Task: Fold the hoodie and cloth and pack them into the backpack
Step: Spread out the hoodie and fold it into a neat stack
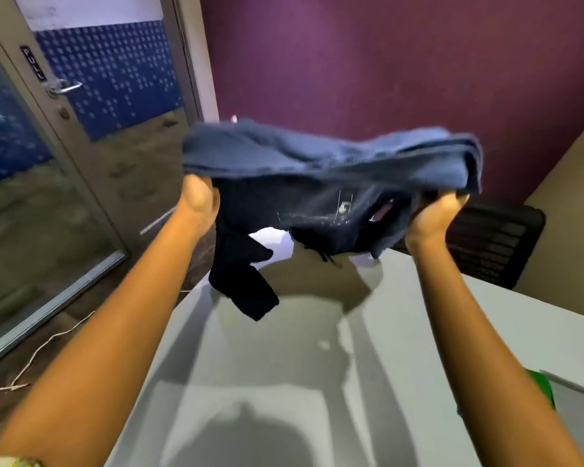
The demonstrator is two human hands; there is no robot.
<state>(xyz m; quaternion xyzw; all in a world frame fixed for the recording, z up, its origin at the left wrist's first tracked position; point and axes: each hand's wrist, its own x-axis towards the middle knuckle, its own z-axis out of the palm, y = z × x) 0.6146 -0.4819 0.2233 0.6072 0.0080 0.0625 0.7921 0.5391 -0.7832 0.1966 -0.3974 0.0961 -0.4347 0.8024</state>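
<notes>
A dark blue hoodie (317, 163) hangs in the air above the far end of a white table (284, 365), bunched and blurred by motion. My left hand (196, 200) grips its left edge and my right hand (435, 214) grips its right edge. A dark sleeve (243, 281) dangles below the left part, almost down to the table top. A drawstring hangs under the middle. A bit of white cloth or paper (273, 241) shows behind the hoodie on the table's far end. No backpack is in view.
A black chair (499, 244) stands at the table's far right. A glass door (91, 129) with a handle is on the left, with a white cable (41, 348) on the floor. Something green (543, 389) lies at the table's right edge. A purple wall is behind.
</notes>
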